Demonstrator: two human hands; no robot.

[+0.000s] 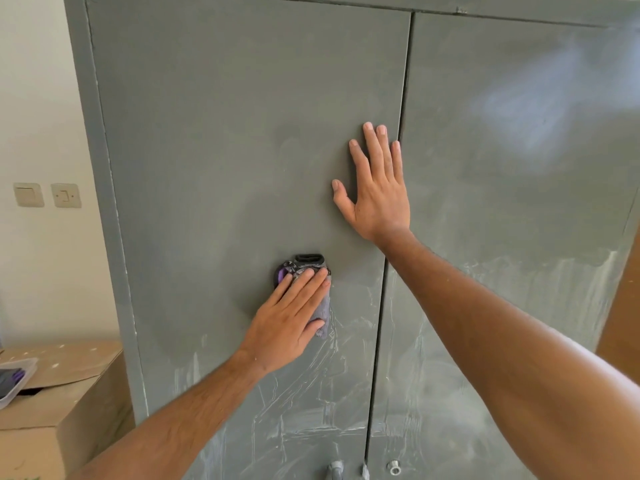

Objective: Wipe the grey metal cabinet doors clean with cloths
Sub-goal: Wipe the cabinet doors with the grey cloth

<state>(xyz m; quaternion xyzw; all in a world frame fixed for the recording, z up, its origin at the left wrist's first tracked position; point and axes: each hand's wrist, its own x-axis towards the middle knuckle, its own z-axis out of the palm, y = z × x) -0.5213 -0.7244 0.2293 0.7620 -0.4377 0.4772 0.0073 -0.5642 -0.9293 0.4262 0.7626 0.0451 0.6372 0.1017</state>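
The grey metal cabinet fills the view, with a left door (pixel 214 161) and a right door (pixel 512 209) meeting at a dark vertical gap. My left hand (pixel 289 320) presses a grey and purple cloth (pixel 320 296) flat against the lower middle of the left door, fingers straight. My right hand (pixel 375 187) lies flat with spread fingers on the left door's right edge, higher up. White dusty streaks cover the lower parts of both doors; the upper left door looks even and dull grey.
A cardboard box (pixel 65 403) stands at the lower left with a clear plastic tub (pixel 15 379) holding dark cloths on it. Two wall switches (pixel 46 195) sit on the white wall to the left. Metal latch fittings (pixel 363 469) show at the bottom edge.
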